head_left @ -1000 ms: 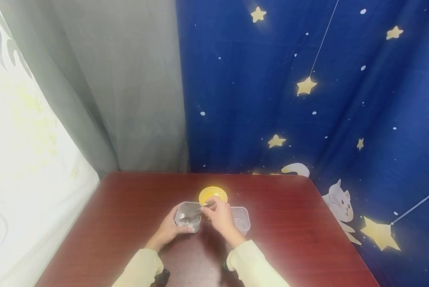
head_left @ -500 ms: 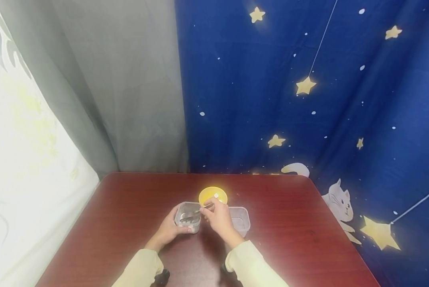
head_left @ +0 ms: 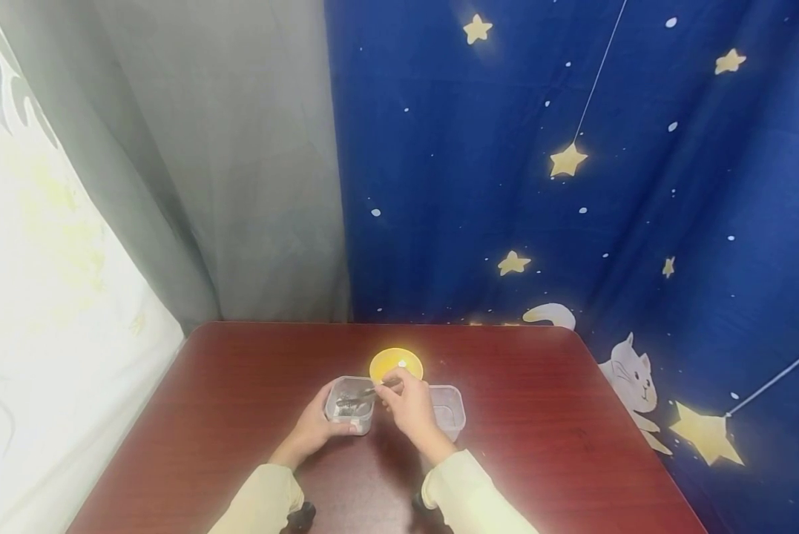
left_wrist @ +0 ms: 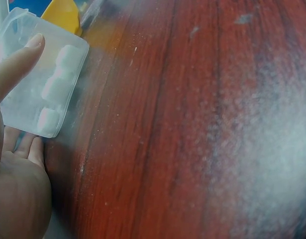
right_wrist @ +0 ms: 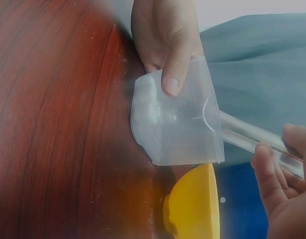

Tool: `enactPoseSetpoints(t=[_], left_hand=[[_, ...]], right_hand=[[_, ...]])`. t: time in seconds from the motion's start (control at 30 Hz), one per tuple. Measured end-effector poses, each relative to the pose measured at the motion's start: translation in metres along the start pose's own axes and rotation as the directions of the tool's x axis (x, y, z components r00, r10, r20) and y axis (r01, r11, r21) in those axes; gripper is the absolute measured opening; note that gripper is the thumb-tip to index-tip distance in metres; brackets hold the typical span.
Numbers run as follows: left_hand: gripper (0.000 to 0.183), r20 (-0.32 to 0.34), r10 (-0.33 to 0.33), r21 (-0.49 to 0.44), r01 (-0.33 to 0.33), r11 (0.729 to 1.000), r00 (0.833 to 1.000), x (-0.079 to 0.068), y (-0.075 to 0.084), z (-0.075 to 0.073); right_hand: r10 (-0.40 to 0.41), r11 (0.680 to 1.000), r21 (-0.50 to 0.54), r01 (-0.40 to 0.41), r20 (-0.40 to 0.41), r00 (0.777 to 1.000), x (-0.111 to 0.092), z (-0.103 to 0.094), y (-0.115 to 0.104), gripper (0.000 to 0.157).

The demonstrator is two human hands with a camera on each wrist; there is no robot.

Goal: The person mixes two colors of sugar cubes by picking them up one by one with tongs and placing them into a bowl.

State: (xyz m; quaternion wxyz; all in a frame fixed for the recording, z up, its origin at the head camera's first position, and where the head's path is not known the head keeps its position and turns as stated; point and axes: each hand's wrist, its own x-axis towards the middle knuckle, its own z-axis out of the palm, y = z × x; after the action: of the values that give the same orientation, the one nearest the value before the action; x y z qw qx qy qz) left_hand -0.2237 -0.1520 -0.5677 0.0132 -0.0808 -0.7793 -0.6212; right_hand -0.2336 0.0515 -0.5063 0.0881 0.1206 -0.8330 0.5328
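My left hand [head_left: 315, 425] grips a clear plastic container [head_left: 362, 429] by its side, thumb on the near wall, and tilts it. Several white chunks [left_wrist: 55, 89] show through the wall, along the container's bottom. My right hand [head_left: 409, 408] holds a pair of metal tongs [right_wrist: 247, 139] between thumb and fingers. The tips of the tongs reach inside the container; whether they grip a chunk I cannot tell. Just beyond the hands stands a yellow bowl [head_left: 382, 365] with something small and white in it, partly hidden by the right hand.
A second clear plastic container [head_left: 455, 411] stands on the reddish-brown table [head_left: 539, 445], to the right of and partly behind the right hand. A grey curtain [head_left: 272, 185] and a blue star-patterned curtain [head_left: 439, 185] hang behind the table's far edge.
The tips of the tongs have shifted slightly inside the container. The left hand and container stay nearly still, and the bowl has not moved.
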Motion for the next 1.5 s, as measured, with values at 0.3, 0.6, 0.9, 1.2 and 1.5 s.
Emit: enactPoseSetpoints(t=[0.3,0.6,0.9,1.2,1.5], left_hand=[[0.097,0.039,0.003,-0.013,-0.003,1.000,0.999,-0.007,0.022,-0.002],[0.099,0.006,0.002,0.000,-0.002,1.000,1.000,0.003,-0.010,0.001],[0.103,-0.009,-0.006,0.041,0.007,0.999,1.000,0.004,-0.014,0.000],[0.102,-0.019,-0.010,0.022,0.011,1.000,1.000,0.004,-0.013,0.000],[0.102,-0.015,-0.013,0.012,0.013,1.000,1.000,0.003,-0.013,0.000]], right_hand=[[-0.004,1.000,0.012,0.004,-0.045,0.999,-0.001,-0.004,-0.002,0.010],[-0.023,0.998,0.060,0.029,-0.111,0.994,0.003,-0.009,-0.006,0.011],[-0.098,0.985,0.116,0.126,-0.220,0.971,0.008,-0.022,-0.022,0.015],[-0.132,0.977,0.126,0.172,-0.280,0.951,0.010,-0.030,-0.036,0.015],[-0.218,0.954,0.111,0.278,-0.378,0.900,0.013,-0.034,-0.044,0.015]])
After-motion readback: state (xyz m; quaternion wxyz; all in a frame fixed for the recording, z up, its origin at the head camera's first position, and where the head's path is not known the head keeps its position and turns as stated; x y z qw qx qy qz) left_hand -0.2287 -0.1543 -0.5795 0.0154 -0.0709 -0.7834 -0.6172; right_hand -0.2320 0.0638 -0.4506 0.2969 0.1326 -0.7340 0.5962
